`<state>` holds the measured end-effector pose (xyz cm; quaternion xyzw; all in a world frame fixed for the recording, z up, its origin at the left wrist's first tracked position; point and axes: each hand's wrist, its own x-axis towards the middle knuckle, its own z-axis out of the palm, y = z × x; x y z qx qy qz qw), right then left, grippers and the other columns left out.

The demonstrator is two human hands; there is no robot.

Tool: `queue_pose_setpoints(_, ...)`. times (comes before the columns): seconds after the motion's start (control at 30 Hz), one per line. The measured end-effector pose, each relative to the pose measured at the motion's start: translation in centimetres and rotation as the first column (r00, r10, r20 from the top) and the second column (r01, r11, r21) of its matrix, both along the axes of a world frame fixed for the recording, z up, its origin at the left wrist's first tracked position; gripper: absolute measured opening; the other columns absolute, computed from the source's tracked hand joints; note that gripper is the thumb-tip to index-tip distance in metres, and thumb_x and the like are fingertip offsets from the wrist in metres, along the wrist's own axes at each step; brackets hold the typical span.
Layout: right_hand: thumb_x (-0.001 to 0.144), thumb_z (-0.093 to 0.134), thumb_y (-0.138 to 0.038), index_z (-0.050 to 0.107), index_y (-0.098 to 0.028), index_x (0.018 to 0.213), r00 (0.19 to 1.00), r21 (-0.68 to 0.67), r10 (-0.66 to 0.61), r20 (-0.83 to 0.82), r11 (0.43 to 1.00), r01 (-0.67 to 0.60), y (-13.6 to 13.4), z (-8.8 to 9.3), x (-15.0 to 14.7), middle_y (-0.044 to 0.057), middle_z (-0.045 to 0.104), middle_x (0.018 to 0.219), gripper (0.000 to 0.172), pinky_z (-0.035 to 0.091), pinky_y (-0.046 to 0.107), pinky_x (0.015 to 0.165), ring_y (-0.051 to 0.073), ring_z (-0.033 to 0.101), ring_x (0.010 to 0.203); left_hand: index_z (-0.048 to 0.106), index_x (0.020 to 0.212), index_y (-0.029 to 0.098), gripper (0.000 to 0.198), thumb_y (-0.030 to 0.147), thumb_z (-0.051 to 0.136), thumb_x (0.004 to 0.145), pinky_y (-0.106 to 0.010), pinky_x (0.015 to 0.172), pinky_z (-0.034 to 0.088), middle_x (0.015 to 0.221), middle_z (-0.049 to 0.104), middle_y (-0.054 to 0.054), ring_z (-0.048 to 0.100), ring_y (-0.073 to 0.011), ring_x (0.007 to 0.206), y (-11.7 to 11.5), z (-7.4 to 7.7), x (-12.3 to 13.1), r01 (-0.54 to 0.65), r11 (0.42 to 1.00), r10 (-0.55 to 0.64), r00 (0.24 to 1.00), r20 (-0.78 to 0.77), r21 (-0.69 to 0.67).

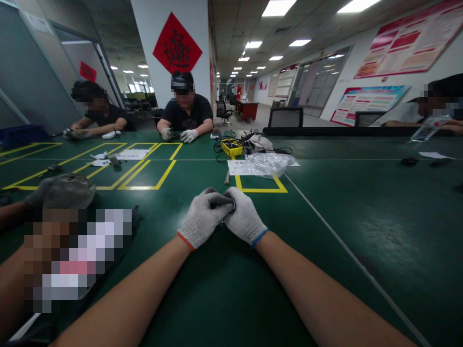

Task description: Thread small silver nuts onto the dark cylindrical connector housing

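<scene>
White-gloved, your left hand and right hand together pinch a small dark part; it lies at their twelve o'clock.

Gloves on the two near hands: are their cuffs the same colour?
No, the cuff on the left hand is orange and that on the right hand is blue.

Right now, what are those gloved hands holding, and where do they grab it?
A small dark part, pinched between the left hand and the right hand; the exact spot of the hold is hidden.
</scene>
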<state>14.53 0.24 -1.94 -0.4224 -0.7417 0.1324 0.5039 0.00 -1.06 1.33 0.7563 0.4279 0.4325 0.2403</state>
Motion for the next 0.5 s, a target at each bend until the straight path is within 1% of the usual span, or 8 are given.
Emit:
queue_pose_setpoints(0.17, 0.070, 0.055, -0.015, 0.044, -0.025, 0.076, 1.000, 0.034, 0.000, 0.012, 0.999, 0.000, -0.05, 0.02, -0.03, 0.000, 0.051, 0.074, 0.016, 0.041, 0.031, 0.064, 0.019, 0.052, 0.070, 0.083, 0.085, 0.023, 0.008, 0.016, 0.078, 0.083, -0.034, 0.077, 0.053, 0.087, 0.069, -0.003, 0.065, -0.0200, 0.088, -0.19, -0.09, -0.13, -0.098, 0.986, 0.115, 0.986, -0.121, 0.136)
queue_pose_setpoints(0.23, 0.071, 0.055, -0.014, 0.045, -0.025, 0.076, 1.000, 0.033, -0.001, 0.022, 0.999, 0.001, -0.03, -0.06, 0.00, 0.001, 0.052, 0.075, 0.016, 0.041, 0.031, 0.064, 0.019, 0.052, 0.070, 0.083, 0.086, 0.023, 0.008, 0.017, 0.079, 0.083, -0.035, 0.077, 0.053, 0.087, 0.069, -0.004, 0.064, -0.0211, 0.090, -0.16, -0.06, -0.17, -0.106, 0.980, 0.133, 0.979, -0.157, 0.171)
queue_pose_setpoints(0.37, 0.071, 0.055, -0.017, 0.046, -0.025, 0.077, 1.000, 0.026, -0.022, -0.010, 0.999, 0.022, 0.09, -0.30, 0.12, 0.000, 0.053, 0.075, 0.014, 0.041, 0.031, 0.064, 0.019, 0.052, 0.070, 0.083, 0.090, 0.023, 0.010, 0.018, 0.075, 0.086, -0.035, 0.079, 0.054, 0.090, 0.069, -0.005, 0.065, -0.0212, 0.091, -0.14, 0.04, -0.16, -0.029, 0.981, 0.063, 0.982, -0.176, 0.190)
queue_pose_setpoints(0.43, 0.071, 0.056, -0.018, 0.047, -0.025, 0.078, 0.998, -0.002, -0.033, -0.056, 0.999, 0.033, 0.22, -0.44, 0.15, 0.000, 0.054, 0.074, 0.013, 0.041, 0.031, 0.064, 0.019, 0.053, 0.069, 0.082, 0.095, 0.023, 0.014, 0.018, 0.070, 0.089, -0.034, 0.079, 0.055, 0.093, 0.070, -0.005, 0.066, -0.0205, 0.091, -0.27, 0.08, -0.12, 0.023, 0.982, 0.007, 0.988, -0.155, 0.190)
queue_pose_setpoints(0.5, 0.072, 0.057, -0.022, 0.049, -0.025, 0.082, 0.991, -0.056, -0.042, -0.128, 0.998, 0.035, 0.40, -0.55, 0.15, -0.001, 0.056, 0.074, 0.012, 0.042, 0.032, 0.063, 0.019, 0.054, 0.068, 0.081, 0.102, 0.022, 0.020, 0.016, 0.065, 0.092, -0.033, 0.078, 0.056, 0.097, 0.071, -0.005, 0.067, -0.0192, 0.090, -0.39, 0.07, -0.10, 0.052, 0.981, -0.033, 0.994, -0.103, 0.189)
